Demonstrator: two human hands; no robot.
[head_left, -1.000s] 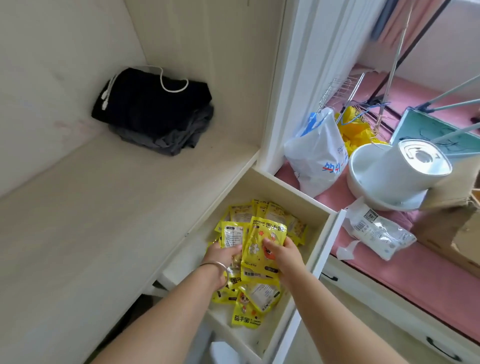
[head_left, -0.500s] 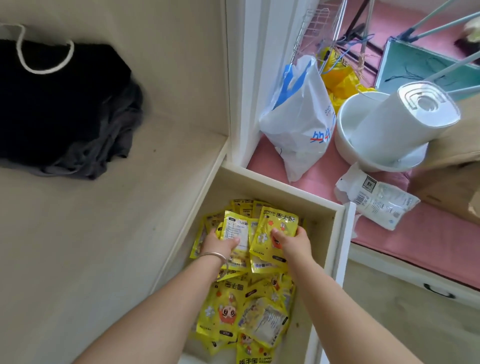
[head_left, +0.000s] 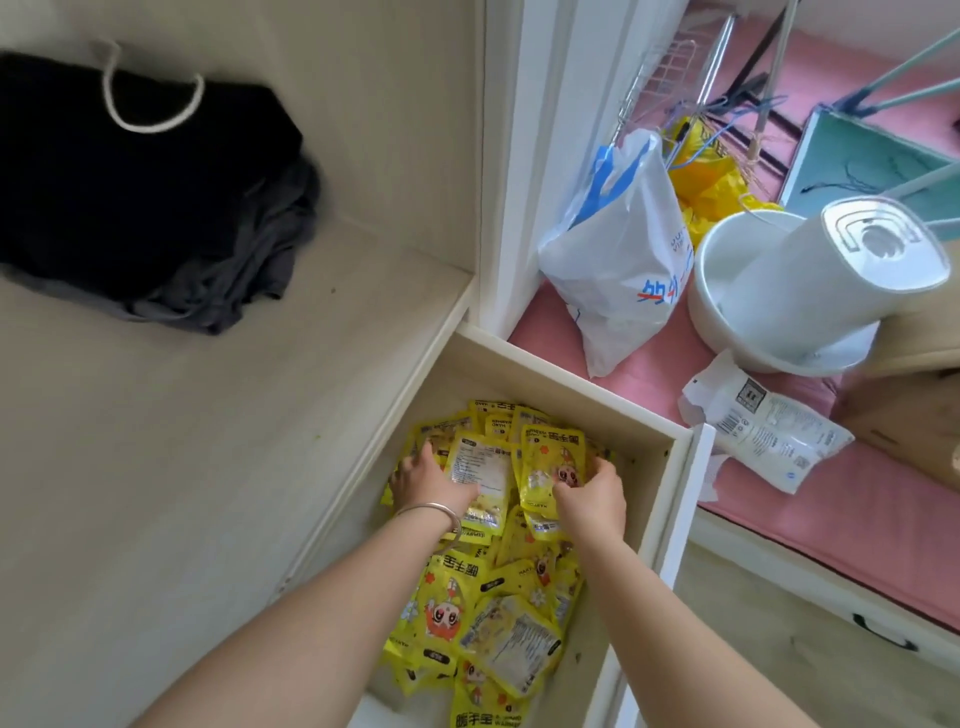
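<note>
Home bedroom/closet: wardrobe shelf (head_left: 208, 441) w/ folded clothes (head_left: 145, 208), open drawer (head_left: 670, 467), pink mat (head_left: 857, 519), drying rack (head_left: 670, 67).

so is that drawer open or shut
Open: the drawer is pulled out from under the shelf, its inside showing, heaped with yellow packets that the left hand and right hand grip.
</note>
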